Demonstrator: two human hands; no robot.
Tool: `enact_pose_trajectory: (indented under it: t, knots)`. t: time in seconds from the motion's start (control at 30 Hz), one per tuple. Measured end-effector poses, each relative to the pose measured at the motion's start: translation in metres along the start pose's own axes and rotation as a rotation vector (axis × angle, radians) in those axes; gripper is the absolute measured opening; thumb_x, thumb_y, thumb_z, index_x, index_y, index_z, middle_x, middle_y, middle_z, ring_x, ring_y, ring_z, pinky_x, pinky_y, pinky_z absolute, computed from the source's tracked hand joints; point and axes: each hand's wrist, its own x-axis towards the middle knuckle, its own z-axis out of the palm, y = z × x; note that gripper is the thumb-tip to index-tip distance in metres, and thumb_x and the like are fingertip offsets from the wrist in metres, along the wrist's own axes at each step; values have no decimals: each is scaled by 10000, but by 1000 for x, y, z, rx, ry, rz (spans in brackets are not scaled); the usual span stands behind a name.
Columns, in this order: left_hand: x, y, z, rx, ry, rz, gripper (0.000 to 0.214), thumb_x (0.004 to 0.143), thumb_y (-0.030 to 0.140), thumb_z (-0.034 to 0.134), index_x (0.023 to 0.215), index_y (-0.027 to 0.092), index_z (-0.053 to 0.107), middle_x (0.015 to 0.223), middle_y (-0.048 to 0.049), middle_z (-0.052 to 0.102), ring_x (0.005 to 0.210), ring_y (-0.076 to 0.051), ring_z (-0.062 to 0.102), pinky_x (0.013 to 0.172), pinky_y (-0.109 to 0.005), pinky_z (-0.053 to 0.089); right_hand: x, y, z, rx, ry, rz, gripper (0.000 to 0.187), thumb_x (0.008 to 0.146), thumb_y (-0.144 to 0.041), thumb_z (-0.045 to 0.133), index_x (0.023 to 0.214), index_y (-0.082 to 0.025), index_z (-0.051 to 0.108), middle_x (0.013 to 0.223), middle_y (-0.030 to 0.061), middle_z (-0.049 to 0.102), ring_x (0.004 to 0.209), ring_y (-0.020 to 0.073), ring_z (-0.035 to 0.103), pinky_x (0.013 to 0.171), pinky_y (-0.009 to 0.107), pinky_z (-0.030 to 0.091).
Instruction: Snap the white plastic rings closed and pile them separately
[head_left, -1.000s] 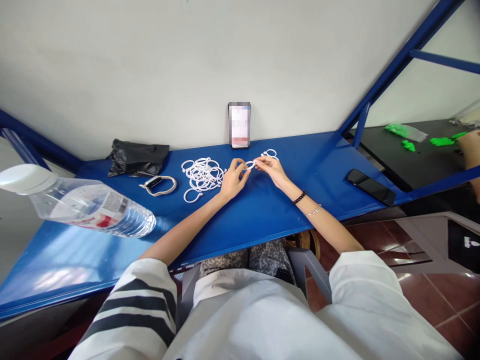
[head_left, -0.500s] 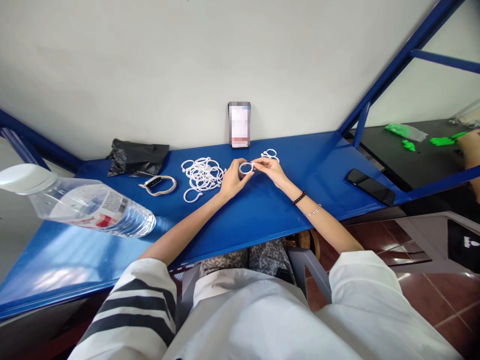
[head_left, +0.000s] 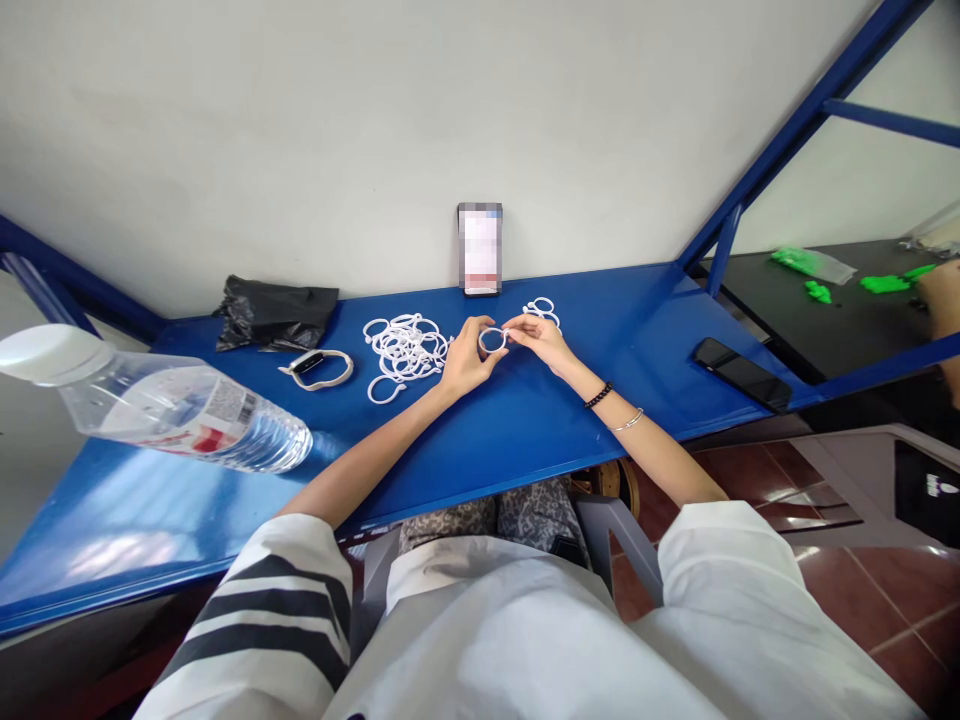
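Note:
Both of my hands meet over the middle of the blue table (head_left: 540, 420) and pinch one white plastic ring (head_left: 493, 340) between them. My left hand (head_left: 463, 362) grips its left side with thumb and fingers. My right hand (head_left: 541, 340) holds the right side where the ring's ends meet. Just left of my left hand lies a heap of several white rings (head_left: 405, 352). A small group of finished-looking white rings (head_left: 541, 309) rests behind my right hand.
A phone (head_left: 480, 249) stands against the wall. A black bag (head_left: 274, 314) and a watch (head_left: 318, 368) lie at the left. A water bottle (head_left: 161, 405) looms near left. A dark phone (head_left: 741, 372) lies at right. Another person's hand (head_left: 941, 290) shows at the far right by green parts (head_left: 816, 290).
The ring I hold was stretched out flat between my fingers a second ago; now it shows as a closed round loop. My hands have barely shifted.

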Motion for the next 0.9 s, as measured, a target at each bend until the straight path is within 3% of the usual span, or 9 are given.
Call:
enact_pose_trajectory:
  t: [0.53, 0.9]
  knots:
    - [-1, 7, -4, -1, -52, 28, 325, 818, 485, 659, 890, 188, 546, 962, -38, 541, 513, -70, 494, 530, -250, 462, 0, 2, -4, 0, -9, 0, 297, 687, -449, 774, 850, -206, 725, 903, 38, 732, 884, 204, 665, 875, 377, 519]
    - [-1, 6, -4, 21, -54, 71, 368, 844, 531, 612, 993, 197, 642, 918, -41, 520, 517, -70, 469, 527, -251, 457, -1, -3, -3, -3, -7, 5, 284, 681, -440, 778, 825, -203, 720, 874, 35, 728, 883, 207, 666, 889, 381, 508]
